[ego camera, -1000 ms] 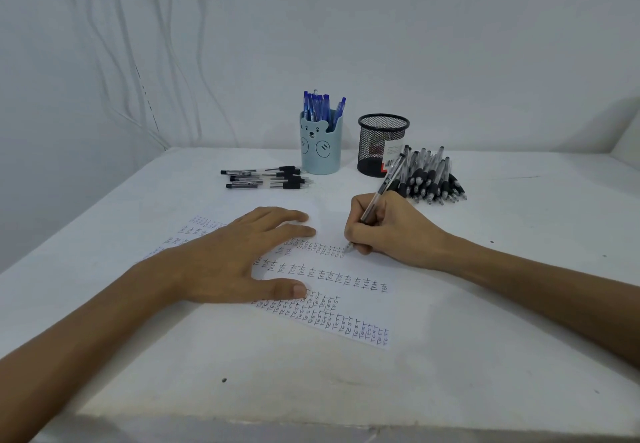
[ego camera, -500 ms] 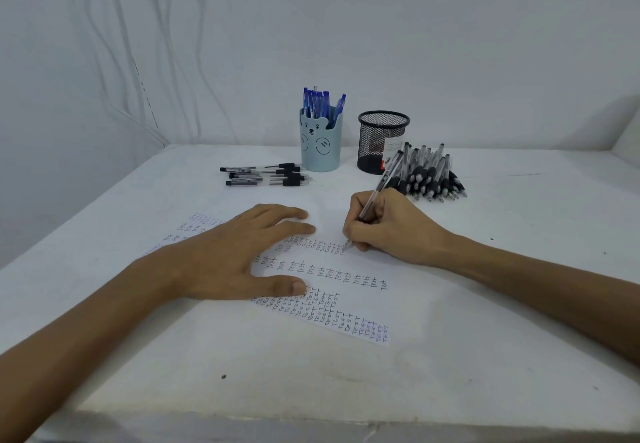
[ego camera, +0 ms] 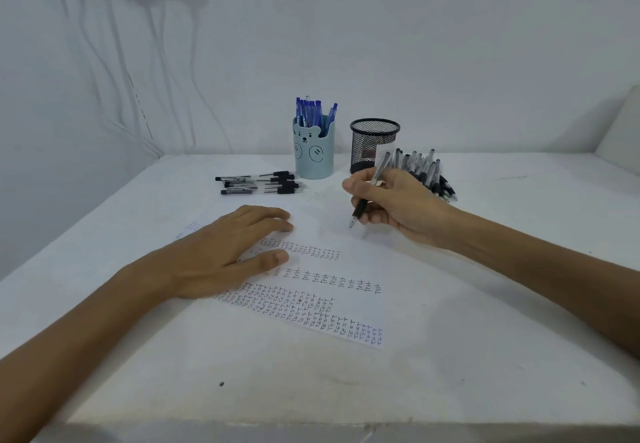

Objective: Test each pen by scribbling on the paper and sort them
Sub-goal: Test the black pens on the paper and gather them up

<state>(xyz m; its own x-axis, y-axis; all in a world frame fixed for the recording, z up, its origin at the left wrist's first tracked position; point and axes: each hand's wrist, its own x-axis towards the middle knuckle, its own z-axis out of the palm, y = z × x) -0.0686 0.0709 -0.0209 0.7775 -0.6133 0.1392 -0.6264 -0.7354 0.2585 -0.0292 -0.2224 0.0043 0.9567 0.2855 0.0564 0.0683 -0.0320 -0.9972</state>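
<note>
White table (ego camera: 450,356), white walls (ego camera: 450,44), cables (ego camera: 114,44) hanging left.

left of the mesh cup (ego camera: 374,144) the bear holder (ego camera: 313,152) blocks; right, a pen pile (ego camera: 424,172); its front lies bare.

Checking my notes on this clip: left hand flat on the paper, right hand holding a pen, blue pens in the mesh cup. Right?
Not quite. The head view shows the blue pens in the bear cup, not the mesh cup. The rest holds: left hand flat on the paper, right hand holding a pen.
</note>
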